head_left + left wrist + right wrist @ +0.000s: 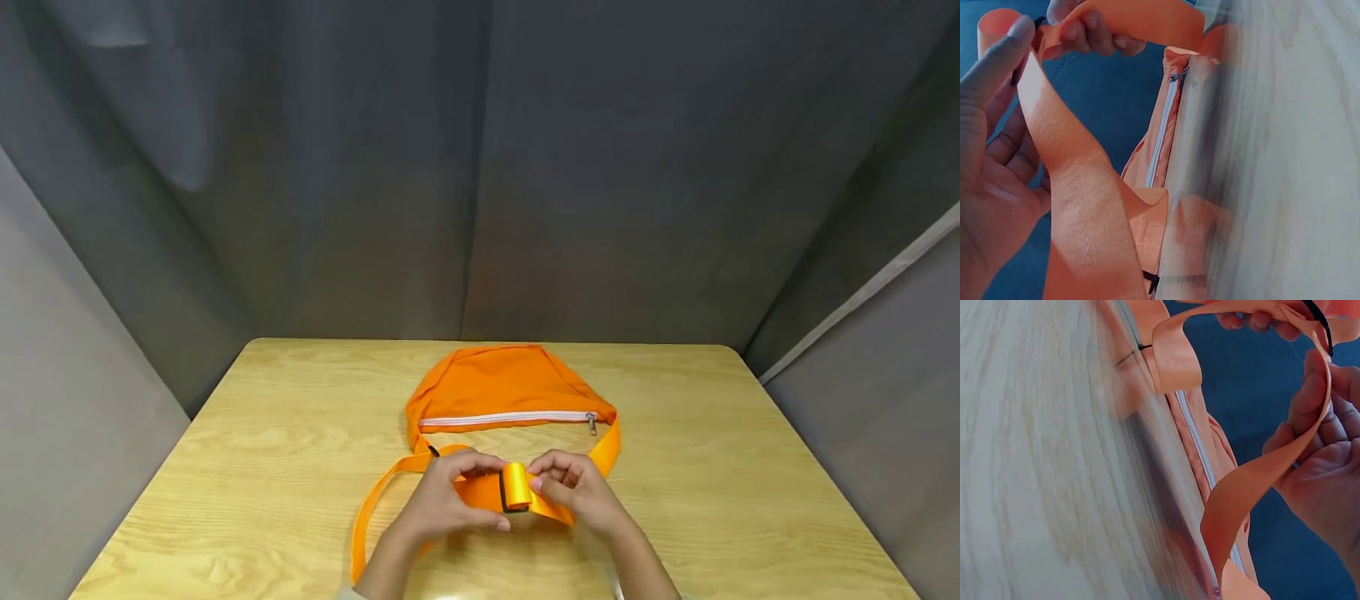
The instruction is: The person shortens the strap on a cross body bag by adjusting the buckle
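Note:
An orange waist bag (510, 379) lies on the table, its white zipper (510, 418) facing me. My left hand (444, 493) holds the bag's orange strap (480, 492) beside a black slide buckle (503, 493); in the left wrist view its thumb (1019, 31) lies over the webbing at the buckle. A short loop of strap (517, 483) stands up through the buckle. Just right of it, my right hand (576, 487) pinches the strap between thumb and fingers. In the right wrist view, webbing (1254, 481) runs down from this hand toward the bag.
A long curve of strap (363, 517) lies left of my left hand, and a small black fitting (434, 451) sits on the strap near the bag. The wooden table (262, 467) ends at a dark grey curtain (360, 208). Grey panels (67, 375) flank both sides.

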`<state>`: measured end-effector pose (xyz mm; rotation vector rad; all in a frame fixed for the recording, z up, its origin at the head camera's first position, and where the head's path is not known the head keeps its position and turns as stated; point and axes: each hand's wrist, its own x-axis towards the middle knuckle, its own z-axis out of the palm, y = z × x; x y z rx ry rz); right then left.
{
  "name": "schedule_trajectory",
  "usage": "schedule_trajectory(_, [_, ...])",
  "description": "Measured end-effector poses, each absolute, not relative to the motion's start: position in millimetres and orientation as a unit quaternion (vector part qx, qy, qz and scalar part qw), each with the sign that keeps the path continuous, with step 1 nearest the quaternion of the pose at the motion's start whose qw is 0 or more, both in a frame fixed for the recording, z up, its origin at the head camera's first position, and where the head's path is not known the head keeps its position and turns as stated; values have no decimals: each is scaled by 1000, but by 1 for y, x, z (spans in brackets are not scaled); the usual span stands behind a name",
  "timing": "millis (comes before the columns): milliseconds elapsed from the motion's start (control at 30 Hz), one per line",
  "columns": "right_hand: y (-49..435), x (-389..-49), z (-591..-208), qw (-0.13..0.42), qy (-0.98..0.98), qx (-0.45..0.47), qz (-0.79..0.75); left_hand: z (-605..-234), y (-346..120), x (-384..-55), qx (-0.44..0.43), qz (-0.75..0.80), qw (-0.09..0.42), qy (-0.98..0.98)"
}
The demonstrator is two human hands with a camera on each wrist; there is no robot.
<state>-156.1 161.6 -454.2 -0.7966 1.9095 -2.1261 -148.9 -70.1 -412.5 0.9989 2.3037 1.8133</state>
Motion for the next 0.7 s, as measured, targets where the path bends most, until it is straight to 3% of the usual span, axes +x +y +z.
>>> schedule_trajectory(333, [178, -155, -455, 134, 688, -249, -669, -408, -74, -144, 282, 602, 46, 745])
schedule_trajectory(567, [175, -158, -454, 91, 663, -278, -690, -414, -70, -149, 315, 607, 17, 729])
schedule_trajectory(700, [168, -160, -454, 96, 651, -290, -695, -415, -68, -150, 318, 608, 24, 727])
